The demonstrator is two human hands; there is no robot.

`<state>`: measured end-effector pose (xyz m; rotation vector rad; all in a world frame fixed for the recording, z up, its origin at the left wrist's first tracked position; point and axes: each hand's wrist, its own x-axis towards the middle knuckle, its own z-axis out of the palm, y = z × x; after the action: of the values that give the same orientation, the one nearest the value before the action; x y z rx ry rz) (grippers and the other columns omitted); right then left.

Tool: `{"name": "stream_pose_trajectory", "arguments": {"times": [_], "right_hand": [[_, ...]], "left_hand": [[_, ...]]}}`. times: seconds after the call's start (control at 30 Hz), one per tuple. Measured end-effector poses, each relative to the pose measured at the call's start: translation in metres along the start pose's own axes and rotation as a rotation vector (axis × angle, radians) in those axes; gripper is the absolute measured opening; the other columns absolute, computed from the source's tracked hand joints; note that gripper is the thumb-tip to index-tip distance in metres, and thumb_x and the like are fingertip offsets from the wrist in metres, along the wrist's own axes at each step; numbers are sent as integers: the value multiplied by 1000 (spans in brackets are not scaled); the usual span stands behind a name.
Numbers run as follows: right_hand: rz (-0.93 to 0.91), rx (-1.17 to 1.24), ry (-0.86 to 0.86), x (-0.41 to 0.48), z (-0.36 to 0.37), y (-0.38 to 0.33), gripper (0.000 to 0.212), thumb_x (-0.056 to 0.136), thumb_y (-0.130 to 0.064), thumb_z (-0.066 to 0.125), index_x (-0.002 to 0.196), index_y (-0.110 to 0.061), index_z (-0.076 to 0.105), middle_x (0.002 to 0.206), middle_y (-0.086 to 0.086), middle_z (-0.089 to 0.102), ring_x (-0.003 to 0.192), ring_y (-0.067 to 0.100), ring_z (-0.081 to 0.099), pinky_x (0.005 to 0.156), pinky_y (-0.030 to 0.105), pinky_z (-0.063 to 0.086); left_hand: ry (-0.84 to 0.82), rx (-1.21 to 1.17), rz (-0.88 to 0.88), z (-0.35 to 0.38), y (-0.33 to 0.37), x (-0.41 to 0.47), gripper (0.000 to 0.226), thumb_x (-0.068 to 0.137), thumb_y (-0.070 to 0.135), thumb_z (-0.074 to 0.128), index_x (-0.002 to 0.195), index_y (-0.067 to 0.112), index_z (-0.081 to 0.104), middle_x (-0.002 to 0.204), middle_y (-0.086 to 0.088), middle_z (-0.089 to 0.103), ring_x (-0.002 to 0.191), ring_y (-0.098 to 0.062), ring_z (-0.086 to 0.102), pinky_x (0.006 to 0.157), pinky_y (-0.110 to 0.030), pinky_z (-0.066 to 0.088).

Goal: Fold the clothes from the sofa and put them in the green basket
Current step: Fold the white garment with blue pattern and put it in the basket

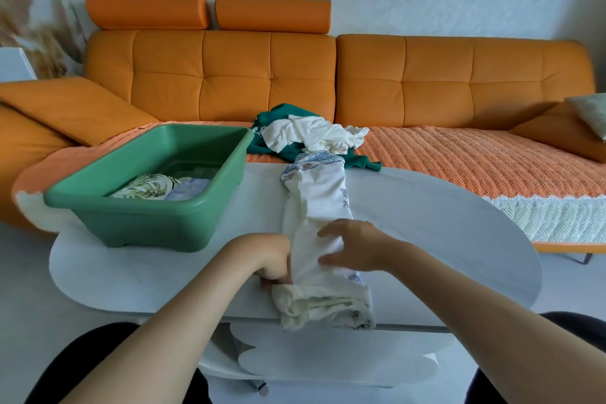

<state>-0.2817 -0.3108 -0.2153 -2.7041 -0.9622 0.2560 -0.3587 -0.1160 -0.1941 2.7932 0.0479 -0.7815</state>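
Note:
A long white garment (319,207) with small blue prints lies lengthwise on the white table (442,239), folded into a narrow strip from the near edge to the sofa. My left hand (273,261) grips its left edge near the near end, fingers tucked under the cloth. My right hand (352,246) curls over the strip from the right, holding it. The green basket (147,207) stands on the table's left part with two folded pieces inside. A pile of white clothes (311,134) and a dark green garment (278,111) lies on the sofa seat.
The orange sofa (229,75) runs along the wall behind the table, with loose cushions at both ends. The table has a lower shelf (328,367) under its near edge. My dark-clad knees flank it.

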Motion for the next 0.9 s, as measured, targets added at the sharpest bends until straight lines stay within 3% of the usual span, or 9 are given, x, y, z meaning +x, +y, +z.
{"name": "stream_pose_trajectory", "arguments": {"times": [0.1, 0.17, 0.33, 0.43, 0.53, 0.67, 0.73, 0.8, 0.9], "right_hand": [[22, 211, 182, 9, -7, 3, 17, 91, -35, 62, 107, -39, 69, 100, -17, 67, 97, 11, 64, 92, 31, 51], [18, 229, 289, 18, -10, -1, 19, 93, -29, 54, 96, -42, 68, 88, -19, 64, 79, 7, 62, 78, 29, 52], [-49, 23, 339, 58, -17, -2, 31, 101, -16, 47, 117, -34, 66, 115, -4, 61, 97, 20, 62, 81, 38, 52], [-112, -204, 257, 84, -27, -1, 51, 98, -2, 45, 136, -36, 56, 127, 2, 52, 100, 29, 62, 78, 43, 53], [-257, -452, 157, 108, -31, -4, 53, 99, -5, 46, 140, -39, 53, 134, 2, 46, 99, 28, 63, 73, 39, 53], [-321, -735, 155, 134, -33, -11, 31, 101, -21, 49, 123, -34, 66, 127, -4, 58, 103, 26, 63, 74, 30, 43], [-288, -778, 236, 145, -35, -10, 30, 101, -19, 47, 120, -31, 67, 122, -5, 62, 104, 25, 63, 77, 29, 37], [-190, -738, 335, 154, -39, -3, 31, 101, -16, 45, 117, -31, 67, 119, -7, 64, 103, 22, 63, 79, 27, 37], [-60, -598, 371, 162, -37, 7, 29, 100, -19, 47, 113, -35, 68, 119, -10, 66, 106, 19, 63, 73, 26, 33]], "left_hand": [[-116, -24, -31, -9, -8, -1, 14, 89, 19, 67, 75, 16, 68, 64, 7, 67, 46, -7, 60, 48, -21, 39], [-45, 9, -56, -18, -10, 5, 16, 89, 25, 64, 82, 13, 70, 72, 1, 71, 51, -16, 58, 49, -21, 36], [358, -138, -69, -31, -7, 38, 35, 93, 43, 49, 75, 14, 58, 72, -6, 61, 65, -24, 56, 62, -28, 42], [385, -110, -109, -31, 0, 57, 45, 86, 68, 51, 82, 22, 54, 76, 3, 55, 77, -22, 56, 65, -32, 39], [417, -56, -90, -35, -1, 72, 36, 83, 57, 64, 87, 21, 60, 98, -2, 63, 89, -24, 57, 67, -30, 40], [313, -216, -100, -45, -11, 80, 38, 89, 42, 68, 105, 7, 68, 98, -9, 71, 97, -29, 68, 79, -34, 52], [202, -225, -125, -47, -16, 79, 33, 96, 35, 62, 101, 4, 68, 94, -13, 75, 78, -26, 71, 68, -33, 53], [101, -252, -163, -47, -22, 79, 26, 101, 31, 56, 87, 9, 60, 66, -6, 70, 45, -16, 57, 49, -25, 37], [-11, -247, -191, -48, -29, 81, 31, 105, 30, 48, 79, 14, 51, 54, -1, 55, 44, -13, 46, 50, -23, 25]]}}
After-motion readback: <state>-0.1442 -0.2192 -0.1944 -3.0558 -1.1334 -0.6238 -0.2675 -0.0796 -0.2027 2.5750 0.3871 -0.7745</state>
